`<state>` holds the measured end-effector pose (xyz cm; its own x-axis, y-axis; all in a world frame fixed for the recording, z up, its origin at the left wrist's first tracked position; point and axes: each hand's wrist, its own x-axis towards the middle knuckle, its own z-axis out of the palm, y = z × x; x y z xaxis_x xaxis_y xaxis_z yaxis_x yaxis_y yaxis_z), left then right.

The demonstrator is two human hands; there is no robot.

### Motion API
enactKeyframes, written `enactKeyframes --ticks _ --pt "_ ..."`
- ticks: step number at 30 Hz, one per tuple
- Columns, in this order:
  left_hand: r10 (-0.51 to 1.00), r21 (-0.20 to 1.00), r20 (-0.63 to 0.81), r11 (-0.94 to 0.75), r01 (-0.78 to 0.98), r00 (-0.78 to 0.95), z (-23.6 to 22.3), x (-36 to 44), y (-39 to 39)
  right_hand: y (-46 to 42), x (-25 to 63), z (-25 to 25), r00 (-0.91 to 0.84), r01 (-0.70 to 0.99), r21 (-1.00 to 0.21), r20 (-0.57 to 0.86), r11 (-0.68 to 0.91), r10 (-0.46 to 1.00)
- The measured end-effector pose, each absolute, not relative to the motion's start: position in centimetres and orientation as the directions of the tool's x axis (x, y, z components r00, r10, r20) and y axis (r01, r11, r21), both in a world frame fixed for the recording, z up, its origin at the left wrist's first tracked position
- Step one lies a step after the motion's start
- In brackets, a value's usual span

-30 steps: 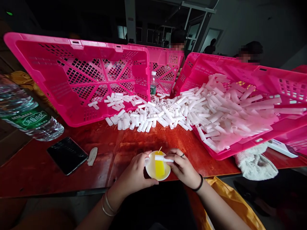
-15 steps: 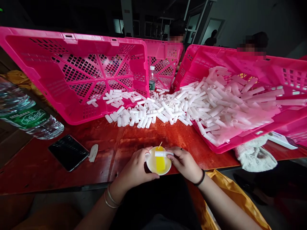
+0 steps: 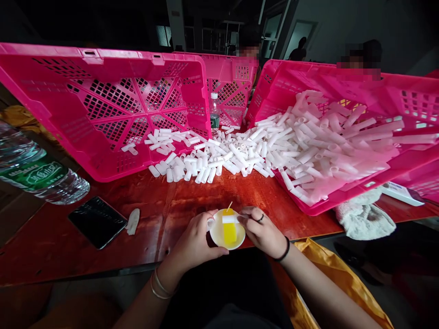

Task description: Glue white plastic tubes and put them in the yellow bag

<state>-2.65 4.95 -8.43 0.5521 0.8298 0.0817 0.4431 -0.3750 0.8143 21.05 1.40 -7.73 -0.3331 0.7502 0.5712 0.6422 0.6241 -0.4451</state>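
My left hand [image 3: 196, 237] is closed around the rim of a small white bowl [image 3: 218, 241], with the thumb along its near edge. A white ring-like tube end [image 3: 210, 224] shows by the left fingertips. Inside the bowl lies a flat yellow piece [image 3: 230, 235], its exact kind unclear, and a thin pale stick [image 3: 230, 205] pokes up at the far side. Over the bowl, my right hand [image 3: 262, 230] pinches the right end of a short white tube [image 3: 229, 219], which lies level across the yellow piece. The right fingertips partly hide that end.
Many white tubes [image 3: 236, 157] are heaped across the table [image 3: 144, 233], spilling from a tipped pink crate [image 3: 267, 87] at right. Another pink crate [image 3: 51, 109] stands on its side at left. A phone [image 3: 98, 222], a large bottle [image 3: 41, 171] and a white cloth [image 3: 365, 217] lie around.
My right fingers have shifted on the tube, the hand turning so its ring shows more. The left hand and bowl stay nearly still. The camera view has tilted slightly.
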Motion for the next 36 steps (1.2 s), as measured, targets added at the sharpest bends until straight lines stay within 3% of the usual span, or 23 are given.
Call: enactKeyframes --ticks 5,11,13,16,18,20,25,30,33,36 --pt "0.835 0.794 0.091 -0.390 0.466 0.543 -8.4 -2.7 4.9 1.1 21.0 -7.5 -0.227 0.623 -0.622 0.438 0.475 0.870" --pt "0.825 0.794 0.079 -0.391 0.465 0.559 -8.5 -2.7 5.0 1.2 21.1 -8.0 -0.347 0.623 -0.455 0.569 0.636 0.746" --pt "0.829 0.792 0.071 -0.385 0.474 0.554 -8.5 -2.7 5.0 1.2 21.1 -8.2 -0.308 0.600 -0.525 0.545 0.604 0.780" --pt "0.829 0.793 0.070 -0.383 0.473 0.555 -8.5 -2.7 5.0 1.2 21.0 -8.3 -0.211 0.519 -0.720 0.415 0.461 0.885" --pt "0.830 0.794 0.075 -0.385 0.470 0.553 -8.5 -2.7 5.0 1.1 20.9 -8.2 -0.194 0.501 -0.763 0.360 0.408 0.912" --pt "0.832 0.794 0.076 -0.384 0.471 0.549 -8.4 -2.8 5.0 1.2 20.9 -8.1 -0.212 0.543 -0.713 0.396 0.445 0.893" --pt "0.838 0.800 0.058 -0.364 0.476 0.543 -8.3 -2.8 5.0 1.2 21.6 -8.2 -0.344 0.658 -0.380 0.616 0.650 0.709" --pt "0.845 0.815 0.024 -0.326 0.479 0.535 -8.0 -2.8 4.9 0.9 23.2 -8.6 -0.467 0.670 -0.174 0.657 0.722 0.592" --pt "0.845 0.831 0.043 -0.327 0.451 0.533 -7.6 -2.9 4.9 0.5 23.7 -8.5 -0.403 0.687 -0.206 0.690 0.697 0.601" --pt "0.909 0.901 0.161 -0.294 0.319 0.383 -7.4 -2.9 5.1 -0.3 23.4 -7.9 -0.157 0.696 -0.404 0.721 0.594 0.675"
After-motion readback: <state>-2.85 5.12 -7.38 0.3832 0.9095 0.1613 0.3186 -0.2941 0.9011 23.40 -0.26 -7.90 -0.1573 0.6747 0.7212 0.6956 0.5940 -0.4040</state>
